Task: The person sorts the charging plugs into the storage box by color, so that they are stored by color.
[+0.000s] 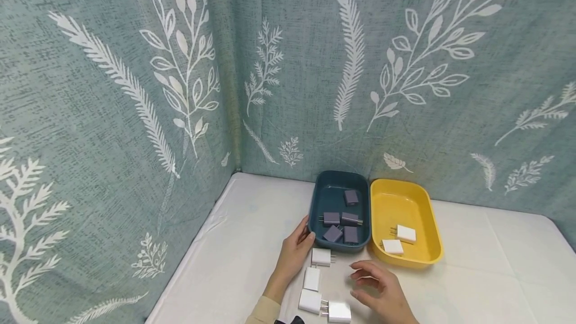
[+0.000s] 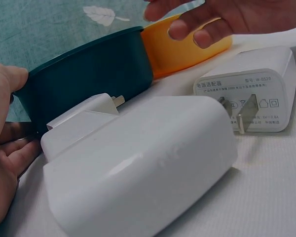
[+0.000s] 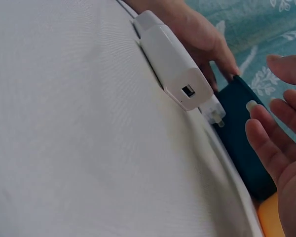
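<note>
My left hand (image 1: 294, 251) grips the near left corner of a dark blue plastic tray (image 1: 318, 184); the thumb lies at the rim and the fingers at its side. Several dark purple charger plugs (image 1: 331, 219) lie in that tray. Over the table, in front of the trays, my right hand (image 1: 380, 289) hovers with fingers loosely bent and nothing in them. Between the hands, white charger plugs (image 1: 310, 300) lie in a staggered line on the cloth. One white charger plug (image 2: 251, 89) shows its metal prongs in the left wrist view.
A yellow tray (image 1: 425, 214) stands against the blue tray's right side, with two white charger plugs (image 1: 406, 234) inside. White cloth (image 1: 486, 264) covers the table. A green leaf-patterned curtain (image 1: 292, 64) hangs behind and to the left.
</note>
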`<state>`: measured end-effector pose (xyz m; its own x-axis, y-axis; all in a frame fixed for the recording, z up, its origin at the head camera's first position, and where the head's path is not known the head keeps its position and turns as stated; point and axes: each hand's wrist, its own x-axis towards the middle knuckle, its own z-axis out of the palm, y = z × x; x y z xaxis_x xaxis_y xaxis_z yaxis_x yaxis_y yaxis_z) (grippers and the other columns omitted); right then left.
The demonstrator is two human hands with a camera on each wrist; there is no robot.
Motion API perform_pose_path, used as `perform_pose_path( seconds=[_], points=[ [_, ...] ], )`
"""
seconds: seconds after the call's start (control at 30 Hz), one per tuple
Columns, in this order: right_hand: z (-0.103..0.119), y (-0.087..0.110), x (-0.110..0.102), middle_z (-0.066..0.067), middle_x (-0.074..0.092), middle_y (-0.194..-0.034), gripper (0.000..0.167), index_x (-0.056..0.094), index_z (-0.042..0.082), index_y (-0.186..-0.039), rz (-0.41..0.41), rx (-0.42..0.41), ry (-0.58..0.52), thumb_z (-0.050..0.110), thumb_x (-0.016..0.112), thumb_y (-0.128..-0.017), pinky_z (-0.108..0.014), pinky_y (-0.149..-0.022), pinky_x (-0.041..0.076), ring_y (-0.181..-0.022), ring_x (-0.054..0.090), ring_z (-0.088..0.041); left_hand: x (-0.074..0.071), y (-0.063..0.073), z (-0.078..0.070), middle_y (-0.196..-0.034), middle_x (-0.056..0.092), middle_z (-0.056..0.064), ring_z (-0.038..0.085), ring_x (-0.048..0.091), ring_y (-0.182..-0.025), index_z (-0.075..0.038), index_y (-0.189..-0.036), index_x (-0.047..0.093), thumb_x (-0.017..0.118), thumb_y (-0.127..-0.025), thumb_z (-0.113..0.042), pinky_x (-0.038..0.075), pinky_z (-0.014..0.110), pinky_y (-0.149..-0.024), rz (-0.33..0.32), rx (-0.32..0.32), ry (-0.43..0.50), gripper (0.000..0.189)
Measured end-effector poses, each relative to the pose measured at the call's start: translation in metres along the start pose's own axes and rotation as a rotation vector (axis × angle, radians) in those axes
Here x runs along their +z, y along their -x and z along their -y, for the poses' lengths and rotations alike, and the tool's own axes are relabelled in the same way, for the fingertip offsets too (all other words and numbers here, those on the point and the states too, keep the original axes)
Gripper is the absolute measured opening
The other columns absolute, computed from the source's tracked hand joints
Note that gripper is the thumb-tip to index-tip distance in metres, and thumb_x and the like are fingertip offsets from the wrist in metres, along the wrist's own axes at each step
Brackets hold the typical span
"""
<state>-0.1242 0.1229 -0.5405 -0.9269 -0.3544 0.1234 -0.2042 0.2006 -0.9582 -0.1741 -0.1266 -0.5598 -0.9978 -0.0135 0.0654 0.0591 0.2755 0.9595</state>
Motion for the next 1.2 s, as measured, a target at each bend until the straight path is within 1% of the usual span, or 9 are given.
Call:
perform_pose_path(
  seconds=[0.1, 0.2, 0.4, 0.53, 0.63, 0.83, 0.9, 1.03, 1.2],
  points=[
    [0.002, 0.0, 0.0, -0.015, 0.066, -0.112, 0.047, 0.063, 0.009, -0.118, 0.018, 0.078, -0.008, 0.011, 0.082, -0.076, -0.024, -0.083, 0.06, -0.095, 0.068, -0.015, 0.0, 0.0, 0.0, -0.148, 0.048, 0.01, 0.026, 0.05, -0.135, -0.024, -0.151, 0.036, 0.052, -0.1, -0.04, 0.044, 0.034, -0.111, -0.001, 0.008, 0.003, 0.056],
    [0.003, 0.0, 0.001, -0.015, 0.065, -0.114, 0.048, 0.062, 0.008, -0.121, 0.064, 0.13, -0.016, 0.014, 0.082, -0.077, -0.02, -0.085, 0.059, -0.097, 0.066, -0.014, 0.001, 0.0, 0.0, -0.148, 0.048, 0.011, 0.026, 0.051, -0.134, -0.024, -0.151, 0.037, 0.052, -0.1, -0.039, 0.044, 0.035, -0.11, -0.003, 0.011, 0.001, 0.056],
    [0.002, 0.0, 0.002, -0.016, 0.062, -0.12, 0.053, 0.059, 0.005, -0.126, 0.157, 0.159, -0.043, 0.015, 0.08, -0.078, -0.017, -0.088, 0.057, -0.099, 0.065, -0.014, 0.001, -0.001, 0.0, -0.149, 0.047, 0.007, 0.022, 0.05, -0.135, -0.028, -0.151, 0.036, 0.053, -0.099, -0.041, 0.043, 0.031, -0.111, -0.003, -0.014, 0.006, 0.056],
    [0.0, 0.001, 0.003, -0.017, 0.06, -0.121, 0.057, 0.058, 0.005, -0.128, 0.2, 0.183, -0.072, 0.015, 0.081, -0.078, -0.016, -0.088, 0.056, -0.099, 0.064, -0.013, 0.001, 0.0, -0.001, -0.149, 0.047, 0.009, 0.024, 0.05, -0.135, -0.027, -0.151, 0.036, 0.053, -0.1, -0.04, 0.044, 0.033, -0.111, -0.003, -0.003, 0.013, 0.056],
    [-0.002, 0.001, 0.004, -0.018, 0.059, -0.122, 0.059, 0.057, 0.003, -0.129, 0.224, 0.17, -0.087, 0.014, 0.082, -0.077, -0.017, -0.088, 0.057, -0.099, 0.065, -0.013, 0.001, 0.0, -0.001, -0.149, 0.048, 0.01, 0.024, 0.05, -0.135, -0.027, -0.151, 0.037, 0.053, -0.099, -0.04, 0.044, 0.033, -0.111, -0.004, 0.0, 0.019, 0.055],
    [-0.011, 0.002, 0.006, -0.023, 0.059, -0.121, 0.06, 0.055, 0.001, -0.129, 0.276, 0.036, -0.094, 0.011, 0.081, -0.076, -0.023, -0.089, 0.058, -0.099, 0.065, -0.012, 0.001, 0.0, -0.001, -0.148, 0.048, 0.008, 0.021, 0.05, -0.135, -0.027, -0.151, 0.036, 0.053, -0.099, -0.041, 0.044, 0.032, -0.111, -0.003, -0.006, 0.013, 0.056],
    [-0.011, 0.001, 0.006, -0.023, 0.058, -0.123, 0.061, 0.055, 0.001, -0.131, 0.312, 0.053, -0.102, 0.012, 0.081, -0.077, -0.021, -0.09, 0.057, -0.1, 0.065, -0.01, 0.001, 0.0, -0.001, -0.149, 0.048, 0.008, 0.021, 0.05, -0.135, -0.027, -0.151, 0.036, 0.053, -0.099, -0.041, 0.044, 0.032, -0.111, -0.002, -0.008, 0.014, 0.056],
    [-0.007, 0.001, 0.007, -0.02, 0.06, -0.124, 0.057, 0.055, 0.002, -0.132, 0.378, 0.134, -0.109, 0.015, 0.078, -0.082, -0.014, -0.092, 0.054, -0.1, 0.063, -0.006, 0.001, 0.001, -0.003, -0.149, 0.047, 0.008, 0.022, 0.05, -0.135, -0.027, -0.151, 0.036, 0.053, -0.099, -0.041, 0.043, 0.032, -0.111, -0.002, -0.016, 0.02, 0.056],
    [-0.003, 0.002, 0.007, -0.018, 0.062, -0.123, 0.053, 0.056, 0.003, -0.131, 0.412, 0.152, -0.094, 0.019, 0.076, -0.085, -0.011, -0.091, 0.052, -0.099, 0.062, -0.004, 0.001, 0.001, -0.003, -0.15, 0.047, 0.007, 0.021, 0.049, -0.136, -0.027, -0.151, 0.036, 0.053, -0.099, -0.041, 0.043, 0.031, -0.111, -0.005, -0.023, 0.011, 0.056]
  ],
)
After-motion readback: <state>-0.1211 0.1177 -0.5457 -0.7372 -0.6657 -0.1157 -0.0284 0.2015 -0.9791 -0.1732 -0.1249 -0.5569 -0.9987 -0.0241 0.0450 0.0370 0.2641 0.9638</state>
